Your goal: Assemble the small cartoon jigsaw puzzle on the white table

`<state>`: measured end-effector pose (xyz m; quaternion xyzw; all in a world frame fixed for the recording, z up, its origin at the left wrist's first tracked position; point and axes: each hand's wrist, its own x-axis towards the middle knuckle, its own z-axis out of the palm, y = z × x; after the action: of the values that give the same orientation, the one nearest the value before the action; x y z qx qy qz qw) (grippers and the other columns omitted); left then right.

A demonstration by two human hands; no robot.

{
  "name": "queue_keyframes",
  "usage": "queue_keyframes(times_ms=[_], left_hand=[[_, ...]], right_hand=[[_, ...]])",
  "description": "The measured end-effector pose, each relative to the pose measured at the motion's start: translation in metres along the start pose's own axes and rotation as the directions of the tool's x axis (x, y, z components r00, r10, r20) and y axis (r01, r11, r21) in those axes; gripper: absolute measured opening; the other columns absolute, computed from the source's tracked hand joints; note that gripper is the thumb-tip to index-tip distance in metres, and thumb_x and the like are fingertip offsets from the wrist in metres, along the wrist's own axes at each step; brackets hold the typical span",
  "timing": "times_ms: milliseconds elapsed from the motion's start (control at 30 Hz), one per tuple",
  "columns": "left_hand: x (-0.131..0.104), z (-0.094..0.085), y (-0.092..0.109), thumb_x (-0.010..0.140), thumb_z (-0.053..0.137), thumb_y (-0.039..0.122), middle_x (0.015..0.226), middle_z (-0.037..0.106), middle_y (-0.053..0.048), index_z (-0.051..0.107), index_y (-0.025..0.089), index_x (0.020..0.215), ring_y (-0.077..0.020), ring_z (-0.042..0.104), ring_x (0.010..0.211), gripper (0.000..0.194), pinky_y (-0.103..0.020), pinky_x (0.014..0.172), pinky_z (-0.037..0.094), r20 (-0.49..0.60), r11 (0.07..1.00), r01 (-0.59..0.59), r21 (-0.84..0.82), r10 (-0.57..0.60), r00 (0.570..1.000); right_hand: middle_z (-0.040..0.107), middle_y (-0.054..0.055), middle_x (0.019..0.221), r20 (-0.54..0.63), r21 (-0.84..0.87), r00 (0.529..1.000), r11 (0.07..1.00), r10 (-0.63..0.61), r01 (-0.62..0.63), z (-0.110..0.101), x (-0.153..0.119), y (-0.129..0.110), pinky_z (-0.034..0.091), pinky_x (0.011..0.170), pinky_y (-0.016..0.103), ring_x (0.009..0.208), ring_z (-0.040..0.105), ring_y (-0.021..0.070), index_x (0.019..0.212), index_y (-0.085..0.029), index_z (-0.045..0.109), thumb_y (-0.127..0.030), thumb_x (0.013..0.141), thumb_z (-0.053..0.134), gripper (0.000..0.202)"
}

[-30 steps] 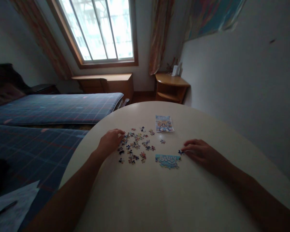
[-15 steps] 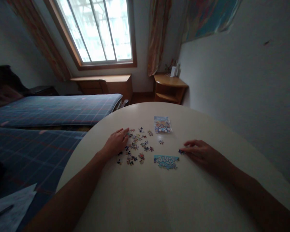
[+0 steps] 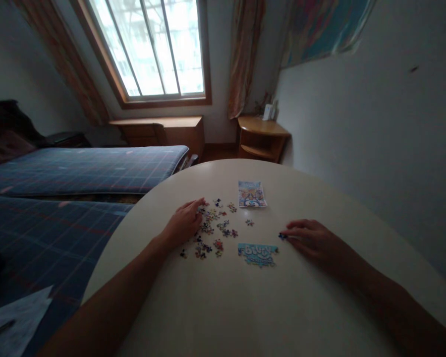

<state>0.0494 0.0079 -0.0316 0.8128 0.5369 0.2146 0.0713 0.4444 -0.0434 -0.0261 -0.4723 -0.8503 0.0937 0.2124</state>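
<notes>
My left hand (image 3: 185, 220) rests at the left edge of a loose heap of jigsaw pieces (image 3: 208, 228), index finger stretched out and its tip at a reddish piece at the heap's top. Some pieces are hidden under that hand. Between the fingertips of my right hand (image 3: 310, 238) is a dark blue jigsaw piece (image 3: 282, 236), held at the tabletop. Left of it lies a joined light-blue section of the puzzle (image 3: 258, 254) with white lettering. One single jigsaw piece (image 3: 249, 222) sits apart, above that section.
A printed picture sheet (image 3: 251, 194) lies towards the far side of the round cream table (image 3: 223, 307). Beds with plaid covers (image 3: 96, 168) stand at the left. A wall (image 3: 375, 148) runs along the right, and a corner shelf (image 3: 263, 126) stands beyond the table.
My left hand has shifted slightly to the right over the heap, its fingertip reaching the reddish piece. The right hand keeps hold of the dark blue piece. The view has tilted slightly.
</notes>
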Motion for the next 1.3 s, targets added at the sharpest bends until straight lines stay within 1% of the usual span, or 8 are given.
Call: queue_keyframes(times_ms=[133, 267, 433, 633, 767, 867, 1033, 1300], left_hand=[[0.001, 0.0, 0.001, 0.091, 0.042, 0.016, 0.125, 0.068, -0.007, 0.051, 0.015, 0.135, -0.021, 0.059, 0.119, 0.045, -0.038, 0.109, 0.042, -0.054, 0.999, 0.034, -0.01, -0.035, 0.998], [0.004, 0.0, 0.0, 0.094, 0.043, 0.019, 0.124, 0.068, -0.007, 0.057, 0.017, 0.127, -0.0223, 0.062, 0.116, 0.036, -0.038, 0.106, 0.044, -0.105, 0.995, 0.099, 0.002, -0.098, 0.99], [0.009, -0.001, -0.005, 0.096, 0.045, 0.025, 0.12, 0.07, -0.007, 0.062, 0.018, 0.121, -0.0223, 0.064, 0.111, 0.031, -0.034, 0.099, 0.048, -0.096, 0.986, 0.162, 0.037, -0.157, 0.983], [0.023, -0.014, -0.012, 0.096, 0.048, 0.029, 0.108, 0.074, -0.007, 0.067, 0.019, 0.116, -0.022, 0.068, 0.099, 0.03, -0.031, 0.088, 0.05, 0.026, 0.98, 0.164, 0.108, -0.168, 0.985], [0.043, -0.027, -0.017, 0.089, 0.059, 0.039, 0.1, 0.075, -0.004, 0.074, 0.024, 0.101, -0.021, 0.069, 0.09, 0.024, -0.027, 0.077, 0.049, 0.169, 0.982, 0.108, 0.156, -0.134, 0.976], [0.056, -0.032, -0.019, 0.085, 0.063, 0.046, 0.093, 0.076, -0.002, 0.075, 0.026, 0.093, -0.0205, 0.069, 0.085, 0.025, -0.025, 0.071, 0.047, 0.251, 0.98, 0.082, 0.182, -0.127, 0.96], [0.067, -0.031, -0.018, 0.082, 0.065, 0.047, 0.09, 0.075, -0.002, 0.075, 0.027, 0.09, -0.0209, 0.068, 0.081, 0.024, -0.026, 0.069, 0.045, 0.294, 0.976, 0.071, 0.208, -0.131, 0.947], [0.069, -0.031, -0.026, 0.082, 0.062, 0.051, 0.091, 0.075, -0.002, 0.074, 0.027, 0.091, -0.0212, 0.068, 0.08, 0.029, -0.026, 0.065, 0.044, 0.339, 0.979, 0.052, 0.197, -0.118, 0.933]], right_hand=[[0.069, 0.011, 0.111, 0.005, 0.01, 1.0, 1.0, -0.012, 0.012, 0.0, 0.0, 0.002, 0.056, 0.086, 0.047, 0.099, 0.066, 0.0266, 0.107, -0.028, 0.075, -0.037, 0.092, 0.05, 0.03], [0.069, 0.011, 0.111, 0.017, 0.015, 1.0, 1.0, 0.0, 0.0, -0.001, 0.001, 0.0, 0.056, 0.086, 0.047, 0.099, 0.066, 0.0267, 0.107, -0.028, 0.075, -0.037, 0.092, 0.05, 0.03], [0.069, 0.01, 0.112, 0.006, 0.028, 1.0, 1.0, -0.003, 0.003, 0.0, 0.001, 0.0, 0.055, 0.088, 0.047, 0.1, 0.066, 0.0265, 0.107, -0.029, 0.075, -0.038, 0.092, 0.05, 0.03], [0.069, 0.01, 0.111, -0.004, 0.027, 1.0, 1.0, -0.001, 0.001, 0.002, 0.001, 0.003, 0.054, 0.089, 0.047, 0.101, 0.065, 0.0271, 0.107, -0.031, 0.075, -0.038, 0.092, 0.052, 0.028], [0.069, 0.01, 0.112, 0.009, 0.035, 1.0, 0.999, -0.003, 0.003, 0.002, 0.001, 0.003, 0.054, 0.089, 0.046, 0.101, 0.066, 0.0266, 0.108, -0.03, 0.074, -0.035, 0.091, 0.053, 0.028], [0.068, 0.01, 0.113, 0.01, 0.035, 1.0, 0.999, 0.006, -0.006, 0.003, 0.001, 0.004, 0.053, 0.09, 0.046, 0.101, 0.065, 0.0265, 0.108, -0.029, 0.074, -0.033, 0.091, 0.054, 0.027], [0.068, 0.01, 0.114, 0.01, 0.036, 1.0, 0.999, 0.006, -0.007, 0.003, 0.0, -0.001, 0.051, 0.092, 0.045, 0.103, 0.064, 0.025, 0.109, -0.028, 0.073, -0.03, 0.09, 0.057, 0.025], [0.069, 0.009, 0.112, 0.0, 0.03, 1.0, 0.999, 0.012, -0.012, 0.002, 0.001, -0.005, 0.051, 0.092, 0.042, 0.102, 0.063, 0.0237, 0.107, -0.027, 0.074, -0.026, 0.09, 0.058, 0.023]])
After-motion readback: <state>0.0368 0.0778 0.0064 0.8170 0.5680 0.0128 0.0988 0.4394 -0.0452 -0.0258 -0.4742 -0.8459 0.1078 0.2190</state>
